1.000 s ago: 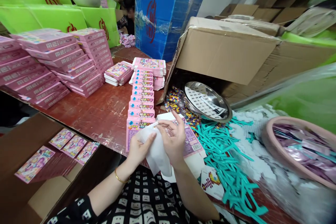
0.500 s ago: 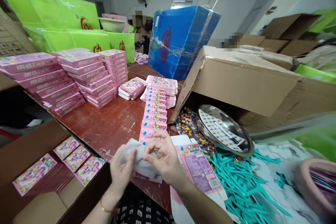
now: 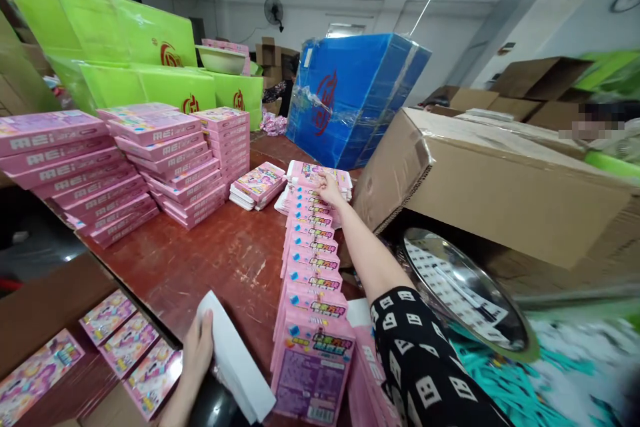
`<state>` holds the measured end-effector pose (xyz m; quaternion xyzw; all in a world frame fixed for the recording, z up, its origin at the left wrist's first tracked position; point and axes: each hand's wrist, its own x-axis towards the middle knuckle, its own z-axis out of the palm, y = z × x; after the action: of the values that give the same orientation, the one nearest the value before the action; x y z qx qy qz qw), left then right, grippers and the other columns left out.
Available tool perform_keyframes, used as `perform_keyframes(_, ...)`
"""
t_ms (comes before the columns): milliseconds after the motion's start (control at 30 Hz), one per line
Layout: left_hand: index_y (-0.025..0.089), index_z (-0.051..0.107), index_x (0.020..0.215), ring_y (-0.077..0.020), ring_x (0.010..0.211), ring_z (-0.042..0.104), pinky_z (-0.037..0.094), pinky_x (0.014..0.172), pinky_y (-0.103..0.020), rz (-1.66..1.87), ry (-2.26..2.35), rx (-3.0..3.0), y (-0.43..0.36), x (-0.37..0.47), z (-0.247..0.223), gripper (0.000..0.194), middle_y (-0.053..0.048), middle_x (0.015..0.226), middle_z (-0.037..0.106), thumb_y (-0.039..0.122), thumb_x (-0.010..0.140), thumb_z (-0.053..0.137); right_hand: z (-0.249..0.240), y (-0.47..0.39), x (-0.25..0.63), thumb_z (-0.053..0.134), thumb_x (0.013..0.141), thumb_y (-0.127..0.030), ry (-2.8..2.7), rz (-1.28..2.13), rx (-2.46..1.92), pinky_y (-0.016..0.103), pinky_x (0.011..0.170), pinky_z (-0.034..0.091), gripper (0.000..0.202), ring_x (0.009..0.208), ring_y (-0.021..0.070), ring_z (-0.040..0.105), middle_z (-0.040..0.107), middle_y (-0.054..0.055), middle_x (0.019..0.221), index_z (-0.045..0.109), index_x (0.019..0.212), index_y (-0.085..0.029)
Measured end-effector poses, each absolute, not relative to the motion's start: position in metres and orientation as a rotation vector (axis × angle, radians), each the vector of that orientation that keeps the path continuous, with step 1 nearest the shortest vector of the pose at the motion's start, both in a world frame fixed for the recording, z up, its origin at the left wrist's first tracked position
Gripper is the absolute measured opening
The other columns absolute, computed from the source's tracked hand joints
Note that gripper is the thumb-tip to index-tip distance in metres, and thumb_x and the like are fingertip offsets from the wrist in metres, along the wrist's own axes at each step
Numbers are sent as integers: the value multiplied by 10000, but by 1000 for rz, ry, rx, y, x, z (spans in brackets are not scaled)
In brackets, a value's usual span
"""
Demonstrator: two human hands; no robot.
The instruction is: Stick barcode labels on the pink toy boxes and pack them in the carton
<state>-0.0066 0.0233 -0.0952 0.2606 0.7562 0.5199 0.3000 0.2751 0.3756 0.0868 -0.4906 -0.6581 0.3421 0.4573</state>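
My left hand (image 3: pixel 198 345) is closed on a white card piece (image 3: pixel 239 363), holding it tilted by the table's front edge; the thumb lies on its face. My right hand (image 3: pixel 329 188) is stretched far forward, fingertips bent onto a pink carton (image 3: pixel 306 172) on the flat stack at the back. Its grip is partly hidden. Below that arm, a long overlapping row of printed pink cartons (image 3: pixel 314 360) runs toward me. Beside the row, more flat cartons (image 3: pixel 367 373) lie partly under my right sleeve.
Tall stacks of pink boxes (image 3: pixel 170 147) stand on the red table (image 3: pixel 225 253) at left. An open box (image 3: pixel 45 280) holding packed cartons sits lower left. At right are a cardboard box (image 3: pixel 510 180), a steel bowl (image 3: pixel 523 340) and teal strips (image 3: pixel 490 373). A blue crate (image 3: pixel 345 100) stands behind.
My hands were together over a thin whitish sheet; now they are apart. The right has reached forward to the carton stack, and the left has moved lower with the white card piece.
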Motion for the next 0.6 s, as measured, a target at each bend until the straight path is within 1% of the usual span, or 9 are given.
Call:
perform_keyframes(33, 187, 676, 845, -403, 1028, 669, 494, 946, -520, 1357, 2039, 819, 23, -8, -106, 394, -151, 894, 749, 542, 761, 528, 82, 383, 277, 591, 587, -4, -1640, 854, -1228, 250, 542, 428, 529, 528, 111, 457, 471, -98, 612, 488, 1067, -201)
perform_keyframes(100, 206, 660, 813, -378, 843, 704, 547, 774, -476, 1297, 2077, 1041, 21, -9, -119, 429, -132, 800, 742, 581, 792, 453, 75, 395, 282, 579, 577, 18, -1687, 890, -1255, 244, 530, 420, 545, 527, 112, 464, 486, -92, 613, 506, 1072, -199)
perform_keyframes(167, 222, 631, 757, -343, 704, 697, 538, 645, -420, 1253, 2120, 1172, 18, -9, -123, 439, -107, 697, 716, 596, 825, 411, 71, 404, 288, 588, 578, 23, -1738, 931, -1270, 246, 534, 427, 562, 535, 114, 479, 505, -83, 624, 519, 1092, -194)
perform_keyframes(200, 226, 622, 744, -331, 674, 692, 529, 617, -402, 1246, 2135, 1205, 18, -9, -123, 435, -98, 674, 708, 590, 838, 402, 69, 407, 290, 593, 581, 23, -1763, 947, -1274, 249, 543, 435, 573, 542, 115, 487, 515, -78, 632, 522, 1107, -191)
perform_keyframes(367, 227, 631, 770, -314, 690, 698, 521, 604, -374, 1246, 2144, 1230, 17, -8, -126, 405, -86, 700, 719, 552, 868, 410, 57, 411, 293, 594, 583, 19, -1853, 958, -1297, 276, 616, 483, 611, 589, 127, 527, 541, -65, 656, 530, 1156, -182)
perform_keyframes(467, 229, 627, 758, -309, 698, 699, 521, 606, -370, 1263, 2136, 1238, 16, -8, -132, 415, -79, 700, 718, 560, 878, 407, 50, 411, 290, 595, 579, 1, -1877, 901, -1321, 294, 649, 500, 575, 605, 131, 522, 534, -59, 669, 561, 1126, -177)
perform_keyframes(533, 228, 625, 756, -303, 706, 700, 521, 612, -366, 1283, 2123, 1247, 15, -7, -135, 425, -76, 710, 719, 566, 886, 404, 48, 414, 290, 606, 576, -15, -1878, 834, -1340, 303, 685, 507, 535, 648, 136, 528, 569, -32, 746, 590, 1083, -186)
perform_keyframes(600, 227, 618, 745, -299, 693, 696, 514, 600, -362, 1295, 2131, 1253, 15, -6, -137, 435, -76, 706, 715, 577, 891, 404, 48, 419, 292, 628, 606, -61, -1860, 750, -1361, 313, 746, 510, 457, 737, 148, 551, 604, 7, 878, 607, 1040, -202)
